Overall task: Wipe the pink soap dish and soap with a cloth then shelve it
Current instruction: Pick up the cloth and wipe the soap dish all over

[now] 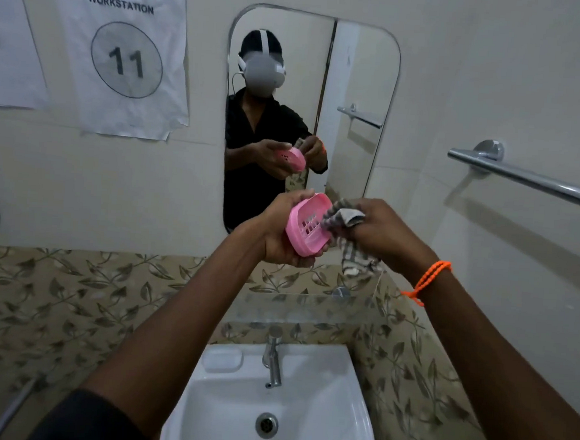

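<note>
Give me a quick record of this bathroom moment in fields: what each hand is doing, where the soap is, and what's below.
left hand: grips the pink soap dish, tilted, slotted inside facing the cloth
right hand: holds the checked cloth against the dish's inside
soap: not in the dish; a white bar lies on the basin's ledge
below: white basin with a tap
shelf: glass shelf above the tap

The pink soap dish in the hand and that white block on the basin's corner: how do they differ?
The pink soap dish is held up and tilted in the left hand; the white block lies flat on the basin. The dish is slotted and hollow; the block looks solid. The cloth in the right hand touches the dish, not the block. Both are rounded rectangles.
</note>
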